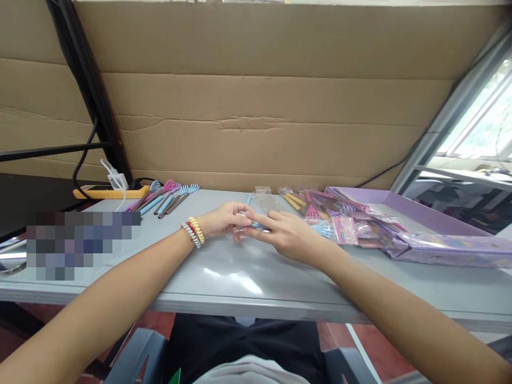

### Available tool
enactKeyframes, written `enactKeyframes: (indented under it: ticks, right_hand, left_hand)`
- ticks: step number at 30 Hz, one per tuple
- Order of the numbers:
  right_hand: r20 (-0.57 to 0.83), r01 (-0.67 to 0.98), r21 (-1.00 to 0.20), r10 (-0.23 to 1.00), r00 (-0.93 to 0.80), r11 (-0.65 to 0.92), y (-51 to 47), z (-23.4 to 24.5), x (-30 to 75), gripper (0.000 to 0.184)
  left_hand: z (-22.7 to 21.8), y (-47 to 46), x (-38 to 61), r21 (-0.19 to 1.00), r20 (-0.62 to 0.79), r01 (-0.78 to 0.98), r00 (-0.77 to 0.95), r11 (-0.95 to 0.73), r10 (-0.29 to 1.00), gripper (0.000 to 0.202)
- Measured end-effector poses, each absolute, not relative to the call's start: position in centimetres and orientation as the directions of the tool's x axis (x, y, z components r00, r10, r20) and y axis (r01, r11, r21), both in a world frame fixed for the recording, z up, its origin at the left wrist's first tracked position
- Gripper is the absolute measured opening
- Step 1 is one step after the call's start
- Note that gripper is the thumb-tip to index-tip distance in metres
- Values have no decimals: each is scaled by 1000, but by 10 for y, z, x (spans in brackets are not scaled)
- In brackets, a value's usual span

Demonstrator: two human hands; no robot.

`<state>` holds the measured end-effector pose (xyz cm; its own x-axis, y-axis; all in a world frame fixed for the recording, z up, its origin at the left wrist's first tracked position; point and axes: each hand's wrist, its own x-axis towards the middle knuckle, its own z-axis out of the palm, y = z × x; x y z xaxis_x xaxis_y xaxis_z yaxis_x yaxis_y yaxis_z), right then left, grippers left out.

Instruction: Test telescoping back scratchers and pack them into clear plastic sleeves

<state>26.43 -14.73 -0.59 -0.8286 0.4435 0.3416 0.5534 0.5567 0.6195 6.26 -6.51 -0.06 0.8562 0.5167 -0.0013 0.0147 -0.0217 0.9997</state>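
Note:
My left hand (227, 220), with beaded bands at its wrist, is closed in a pinch over the middle of the table. My right hand (294, 234) meets it fingertip to fingertip from the right, its fingers bent around the same thing. Between them shows a light-blue piece (259, 226) in clear plastic, mostly hidden by the fingers. Just behind the hands lies a clear plastic bag (267, 201). Off to the left are several loose back scratchers (170, 198) with pink or blue claw heads and blue or dark handles.
Bagged back scratchers (316, 205) and a pink printed card (344, 230) lie right of my hands, against an open purple box (440, 250). A yellow power strip (110, 192) with a white plug stands at the back left. Cardboard (256, 128) walls the rear.

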Motion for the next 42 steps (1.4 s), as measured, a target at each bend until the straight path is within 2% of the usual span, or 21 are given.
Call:
enactKeyframes:
  ticks: [3,7,9,10,12,15,17,20,25,29,34,38,42]
  right_hand:
    - [372,593,609,470,-800,527,-142,-6,273,52]
    - [436,750,502,623,-649,430,-117,8,295,49]
    - [488,881,363,744,-456,302,-95,24,312,52]
    - [461,924,298,812,-359,240,-82,33,320,49]
    - [396,980,199,914,-89,9,-56,50,337,46]
    - [244,944,134,934,262,-300,-24,60,356,48]
    - [200,922,117,918,343,-370,-10,52,363,45]
    - [147,911,105,913,381,-398,1,28,369,41]
    - [84,893,110,899,430,-437,6,5,376,40]
    - [112,894,121,901,419,-431,4,16,374,46]
    - [151,947,135,951,272,-292,-20,32,347,44]
    - [107,988,132,992,67,-81,-62,32,310,38]
    - [99,983,174,994,44,-61,-103,20,287,46]
  left_hand:
    - [2,-64,62,999,30,-50,830,21,557,50]
    - [4,-54,60,997,66,-70,642,-27,764,36]
    - [5,-50,58,997,67,-14,534,-71,843,31]
    - [6,-48,57,995,72,31,485,-100,872,30]
    - [7,-46,55,975,96,144,408,-167,908,31]
    - [6,-46,52,888,179,334,384,-317,906,33]
    - [3,-44,51,772,259,450,423,-449,869,35]
    - [-1,-41,49,608,318,545,499,-578,806,37]
    - [-3,-41,48,526,298,571,570,-630,766,35]
    - [0,-43,46,380,279,645,604,-663,747,29]
    - [0,-42,45,308,272,663,626,-682,731,29]
    - [-2,-39,45,286,279,648,649,-706,708,29]
    - [-5,-35,44,250,313,637,660,-730,683,28]
